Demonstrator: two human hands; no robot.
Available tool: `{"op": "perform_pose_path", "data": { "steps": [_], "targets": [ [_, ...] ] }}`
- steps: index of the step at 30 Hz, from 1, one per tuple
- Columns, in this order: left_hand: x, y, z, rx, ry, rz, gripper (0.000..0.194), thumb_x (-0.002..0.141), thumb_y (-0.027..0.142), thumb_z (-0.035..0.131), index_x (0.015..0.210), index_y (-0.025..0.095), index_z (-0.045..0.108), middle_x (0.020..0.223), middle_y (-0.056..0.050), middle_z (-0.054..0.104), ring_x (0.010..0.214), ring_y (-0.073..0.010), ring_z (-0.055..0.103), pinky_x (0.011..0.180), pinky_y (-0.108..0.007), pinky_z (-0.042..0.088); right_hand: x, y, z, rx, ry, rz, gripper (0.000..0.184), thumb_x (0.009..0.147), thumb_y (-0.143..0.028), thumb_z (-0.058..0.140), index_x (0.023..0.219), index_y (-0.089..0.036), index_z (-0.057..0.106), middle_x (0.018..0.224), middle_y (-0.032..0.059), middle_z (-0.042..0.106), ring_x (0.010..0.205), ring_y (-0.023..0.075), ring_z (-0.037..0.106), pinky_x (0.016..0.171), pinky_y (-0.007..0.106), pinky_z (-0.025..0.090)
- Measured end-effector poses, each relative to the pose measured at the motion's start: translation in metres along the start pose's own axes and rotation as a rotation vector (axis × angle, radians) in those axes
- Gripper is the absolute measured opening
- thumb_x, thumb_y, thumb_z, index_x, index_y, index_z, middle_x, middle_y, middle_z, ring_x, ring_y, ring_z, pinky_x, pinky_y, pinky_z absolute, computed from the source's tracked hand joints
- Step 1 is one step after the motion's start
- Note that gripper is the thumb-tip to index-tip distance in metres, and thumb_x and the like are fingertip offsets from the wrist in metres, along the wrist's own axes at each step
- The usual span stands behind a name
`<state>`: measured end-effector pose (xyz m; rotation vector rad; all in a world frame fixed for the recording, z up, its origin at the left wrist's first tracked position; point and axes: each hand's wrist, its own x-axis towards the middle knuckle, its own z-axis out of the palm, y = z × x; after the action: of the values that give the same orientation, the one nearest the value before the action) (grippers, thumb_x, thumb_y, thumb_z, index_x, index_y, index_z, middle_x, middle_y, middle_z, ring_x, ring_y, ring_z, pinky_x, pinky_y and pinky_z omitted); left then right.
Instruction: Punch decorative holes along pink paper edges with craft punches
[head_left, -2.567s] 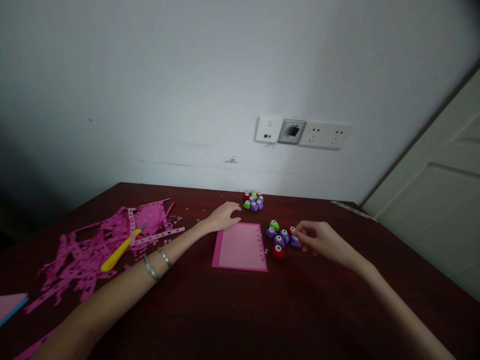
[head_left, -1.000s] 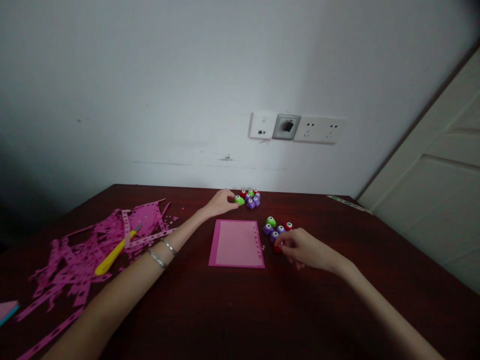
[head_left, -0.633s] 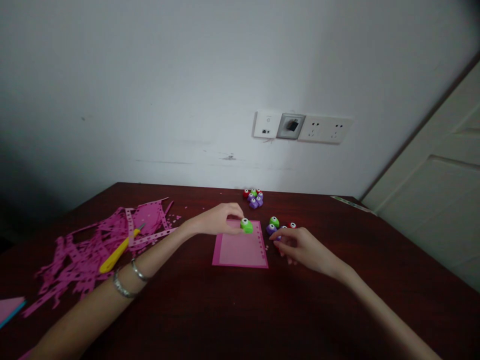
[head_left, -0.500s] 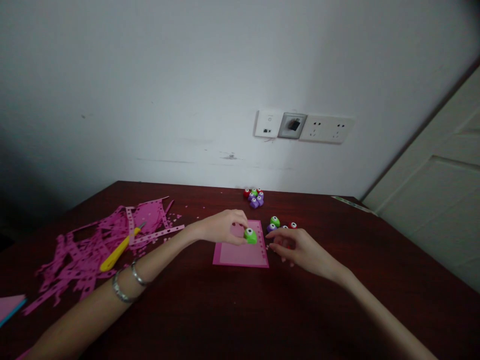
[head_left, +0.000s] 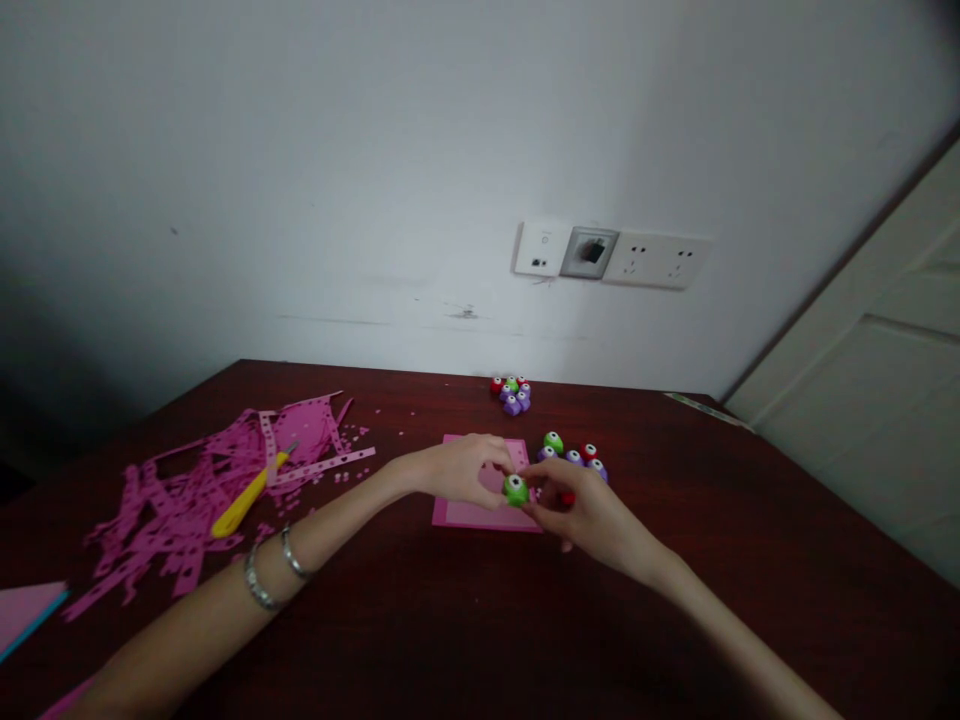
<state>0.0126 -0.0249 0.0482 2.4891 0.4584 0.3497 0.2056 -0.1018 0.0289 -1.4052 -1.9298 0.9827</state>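
Observation:
A green craft punch (head_left: 516, 491) with a white top is held between my two hands, just above the lower right of the pink sheet. My left hand (head_left: 457, 470), with two bracelets at the wrist, pinches it from the left side. Thumb and forefinger of my right hand (head_left: 581, 505) close on its right side. Beneath lies a light pink paper on a darker pink sheet (head_left: 440, 519), partly covered by my left hand. Just beyond my right hand sit several punches, among them a green one (head_left: 553, 442) and a red one (head_left: 589, 452).
Another cluster of punches (head_left: 513, 395) stands near the wall. To the left are tangled punched pink paper strips (head_left: 161, 510) and a yellow-handled craft knife (head_left: 244, 503). Pink and blue paper (head_left: 30, 615) lies at the left edge. Wall sockets (head_left: 656, 260) are above the table.
My right hand has moved left and taken hold of the green craft punch. The punch has shifted slightly right and down with my left hand still on it.

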Motion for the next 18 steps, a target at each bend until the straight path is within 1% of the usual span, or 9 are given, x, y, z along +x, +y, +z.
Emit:
{"op": "perform_pose_path", "data": {
  "steps": [2,5,8,9,11,14,16,18],
  "targets": [
    [0.000,0.002,0.000,0.013,-0.003,-0.017,0.021,0.068,0.022,0.062,0.090,0.021,0.063,0.092,-0.002,0.059,0.087,-0.0164,0.053,0.079,-0.030,0.038,0.001,-0.001,0.003,0.018,0.019,0.047,0.033,0.074,-0.035,0.059,0.100,-0.015,0.057,0.070,0.0003,0.054,0.048,0.0083,0.050,0.034,0.018,0.045],
    [-0.001,0.004,-0.002,0.009,-0.013,-0.006,0.021,0.069,0.023,0.061,0.091,0.021,0.063,0.093,-0.002,0.060,0.088,-0.0165,0.053,0.080,-0.030,0.038,0.002,-0.004,0.005,0.029,0.032,0.085,0.028,0.072,-0.033,0.061,0.092,-0.014,0.059,0.066,-0.0005,0.054,0.044,0.0074,0.049,0.036,0.019,0.046],
    [-0.002,-0.001,-0.006,-0.017,-0.042,-0.007,0.026,0.071,0.027,0.061,0.096,0.023,0.063,0.094,-0.002,0.061,0.088,-0.0155,0.054,0.080,-0.027,0.040,0.001,-0.005,0.005,0.046,0.046,0.104,0.024,0.071,-0.033,0.062,0.086,-0.014,0.060,0.064,-0.0002,0.055,0.047,0.0086,0.051,0.039,0.019,0.047],
    [-0.002,-0.006,-0.007,-0.014,-0.037,-0.031,0.028,0.072,0.029,0.061,0.099,0.022,0.062,0.095,-0.003,0.061,0.087,-0.0154,0.055,0.079,-0.027,0.040,0.000,-0.004,0.005,0.053,0.065,0.120,0.024,0.070,-0.033,0.063,0.084,-0.014,0.060,0.064,0.0002,0.056,0.049,0.0095,0.052,0.041,0.020,0.047],
    [-0.002,-0.021,-0.008,0.040,0.018,-0.118,0.029,0.073,0.031,0.059,0.100,0.020,0.063,0.096,-0.005,0.062,0.086,-0.0160,0.056,0.078,-0.026,0.041,-0.004,-0.002,0.004,0.075,0.119,0.153,0.023,0.068,-0.033,0.064,0.081,-0.014,0.060,0.065,0.0009,0.058,0.052,0.0115,0.055,0.044,0.022,0.048],
    [-0.003,-0.051,-0.008,0.198,0.130,-0.257,0.022,0.072,0.022,0.055,0.090,0.016,0.067,0.093,-0.007,0.063,0.087,-0.0185,0.056,0.079,-0.027,0.040,-0.010,0.007,0.003,0.092,0.195,0.173,0.023,0.066,-0.034,0.064,0.077,-0.015,0.059,0.065,0.0024,0.061,0.057,0.0145,0.058,0.051,0.025,0.049],
    [-0.003,-0.071,-0.007,0.284,0.177,-0.299,0.021,0.071,0.018,0.053,0.086,0.016,0.067,0.091,-0.008,0.064,0.086,-0.0197,0.056,0.079,-0.028,0.040,-0.013,0.016,0.005,0.063,0.235,0.167,0.024,0.066,-0.036,0.065,0.076,-0.014,0.060,0.068,0.0041,0.063,0.061,0.0164,0.059,0.056,0.026,0.049],
    [-0.001,-0.088,-0.004,0.336,0.222,-0.312,0.020,0.072,0.020,0.053,0.086,0.015,0.067,0.091,-0.009,0.064,0.087,-0.0209,0.056,0.078,-0.029,0.041,-0.015,0.025,0.008,0.028,0.250,0.159,0.025,0.067,-0.038,0.065,0.075,-0.014,0.061,0.071,0.0052,0.065,0.065,0.0176,0.060,0.060,0.026,0.048]
  ]
}}
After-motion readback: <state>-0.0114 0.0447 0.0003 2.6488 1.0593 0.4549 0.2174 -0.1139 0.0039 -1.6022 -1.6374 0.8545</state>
